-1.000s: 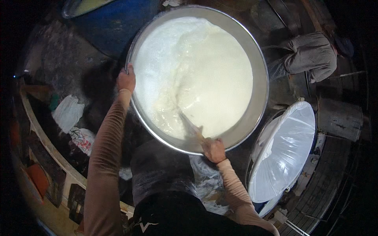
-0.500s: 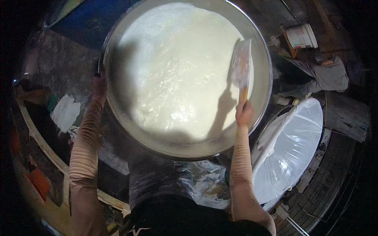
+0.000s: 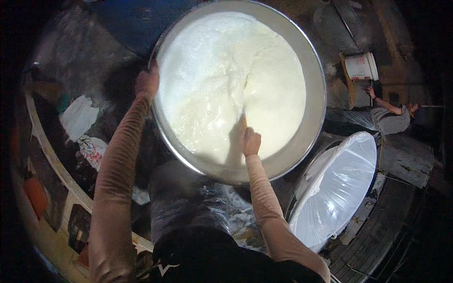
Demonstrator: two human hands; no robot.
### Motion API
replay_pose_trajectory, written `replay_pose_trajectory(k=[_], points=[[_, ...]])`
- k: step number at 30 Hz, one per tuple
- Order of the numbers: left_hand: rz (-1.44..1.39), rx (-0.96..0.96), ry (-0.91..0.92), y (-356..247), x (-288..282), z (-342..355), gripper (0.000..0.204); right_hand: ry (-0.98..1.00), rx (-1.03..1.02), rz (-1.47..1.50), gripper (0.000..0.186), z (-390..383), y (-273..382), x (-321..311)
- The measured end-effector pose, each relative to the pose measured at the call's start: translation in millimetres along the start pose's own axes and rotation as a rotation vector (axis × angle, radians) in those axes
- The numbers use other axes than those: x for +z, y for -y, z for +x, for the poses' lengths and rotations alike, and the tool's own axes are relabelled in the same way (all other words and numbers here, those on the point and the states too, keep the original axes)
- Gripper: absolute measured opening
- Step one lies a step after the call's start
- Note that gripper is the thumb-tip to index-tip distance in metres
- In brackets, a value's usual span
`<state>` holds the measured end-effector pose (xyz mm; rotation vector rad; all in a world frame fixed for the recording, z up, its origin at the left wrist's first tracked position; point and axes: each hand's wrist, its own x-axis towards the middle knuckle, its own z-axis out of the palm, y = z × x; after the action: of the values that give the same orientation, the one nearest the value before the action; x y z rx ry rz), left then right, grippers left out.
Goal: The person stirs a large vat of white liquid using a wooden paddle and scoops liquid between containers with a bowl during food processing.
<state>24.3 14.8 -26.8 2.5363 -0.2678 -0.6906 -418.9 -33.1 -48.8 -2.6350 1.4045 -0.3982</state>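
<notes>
A wide, round metal vat [image 3: 315,89] in front of me holds a pale cream liquid [image 3: 278,70] with whiter froth along its far left. My right hand [image 3: 250,140] is closed round the wooden handle [image 3: 243,121] of a paddle, low over the middle of the vat. The paddle's blade is under the liquid and hidden, and a ridge of ripples runs away from it. At the vat's left side my left hand [image 3: 148,81] grips the rim, its fingers partly in shadow.
To the right of the vat leans a large round form covered in clear plastic [image 3: 337,188]. Beyond it, a person in a grey shirt [image 3: 391,120] reaches toward a white bucket [image 3: 361,66]. White plastic bags [image 3: 79,118] lie at the left, inside a curved ledge [image 3: 52,158].
The paddle has gone from the vat's right side, blade above the liquid, to the middle, blade submerged. The vat sits further right in view. The other person's arm now extends toward the bucket.
</notes>
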Motion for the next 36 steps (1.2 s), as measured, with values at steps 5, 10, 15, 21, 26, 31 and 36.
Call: replay_pose_trajectory(k=[5,10,15,21,26,31,36], points=[[-0.277,0.249,-0.034,-21,-10,-27,0.069,0.335,-0.132,-0.034,0.018,-65,28,-44],[-0.813,0.244,0.034,22,-15,-57,0.071,0.484,-0.272,-0.027,0.022,-53,72,-121],[-1.084,-0.112,0.502,131,-71,-146,0.069,0.654,-0.286,-0.108,0.028,-36,82,-203],[-1.004,-0.374,0.691,283,-151,-184,0.052,0.594,-0.277,-0.142,0.026,19,160,-360],[-0.911,-0.089,1.332,197,-257,-180,0.068,0.296,-0.315,-0.013,0.022,59,268,-416],[-1.043,0.265,1.603,50,-302,-182,0.067,0.114,-0.392,0.054,0.014,112,377,-334],[-1.408,0.068,0.984,-14,-283,-103,0.047,-0.029,-0.538,0.216,0.023,184,465,-216]])
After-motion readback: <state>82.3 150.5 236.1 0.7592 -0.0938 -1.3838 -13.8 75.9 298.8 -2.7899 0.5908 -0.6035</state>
